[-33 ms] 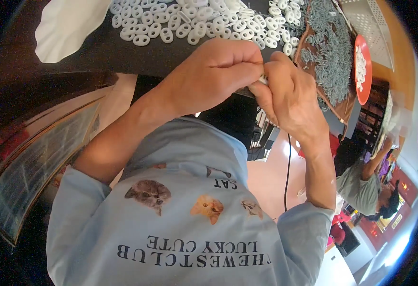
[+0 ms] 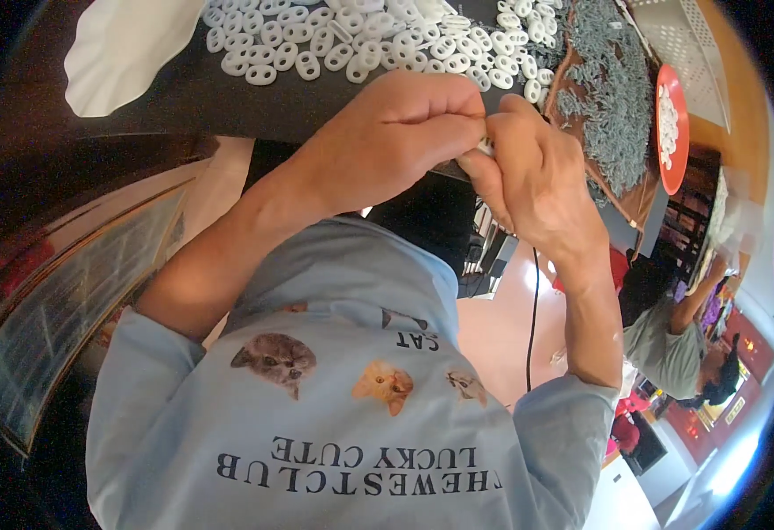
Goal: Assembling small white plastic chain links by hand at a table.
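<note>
My left hand [image 2: 396, 132] and my right hand [image 2: 537, 185] meet fingertip to fingertip at the near edge of a dark table [image 2: 228, 102]. Between the pinched fingers shows a small white piece [image 2: 484, 147]; most of it is hidden by my fingers. Just beyond the hands lies a heap of several white oval rings [image 2: 360, 35] on the dark tabletop. To the right of my right hand is a pile of small grey parts [image 2: 616, 106].
A red plate [image 2: 672, 163] with white pieces stands at the far right, with a white perforated tray [image 2: 687, 35] behind it. A white sheet [image 2: 122, 44] lies at the table's left. A black cable [image 2: 532, 318] hangs below my right wrist. Another person [image 2: 669, 336] bends at lower right.
</note>
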`<control>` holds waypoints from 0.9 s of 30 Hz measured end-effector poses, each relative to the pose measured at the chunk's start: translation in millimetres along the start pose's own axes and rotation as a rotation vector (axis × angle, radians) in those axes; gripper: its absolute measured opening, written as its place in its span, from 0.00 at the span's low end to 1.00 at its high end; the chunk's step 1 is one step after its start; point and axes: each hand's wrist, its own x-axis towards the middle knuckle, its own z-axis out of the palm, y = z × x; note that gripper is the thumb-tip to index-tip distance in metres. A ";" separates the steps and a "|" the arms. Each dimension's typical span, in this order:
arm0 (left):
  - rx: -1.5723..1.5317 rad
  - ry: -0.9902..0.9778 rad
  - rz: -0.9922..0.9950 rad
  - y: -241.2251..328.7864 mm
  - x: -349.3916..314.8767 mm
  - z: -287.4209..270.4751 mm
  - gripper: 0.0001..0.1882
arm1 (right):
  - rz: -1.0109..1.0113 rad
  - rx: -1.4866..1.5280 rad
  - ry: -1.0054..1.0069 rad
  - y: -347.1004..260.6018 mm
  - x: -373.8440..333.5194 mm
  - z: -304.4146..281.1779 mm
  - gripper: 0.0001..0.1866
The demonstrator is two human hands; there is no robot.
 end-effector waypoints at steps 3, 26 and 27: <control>-0.039 -0.013 -0.033 3.0 -0.7 -1.1 0.09 | -0.026 0.048 0.015 2.0 3.5 0.6 0.13; -0.141 0.058 0.030 3.9 -5.0 4.9 0.09 | 0.059 0.101 0.173 -3.6 -6.3 -6.5 0.18; -0.075 0.077 0.049 4.2 -5.1 5.3 0.08 | 0.052 0.130 0.173 -5.7 -5.7 -7.9 0.16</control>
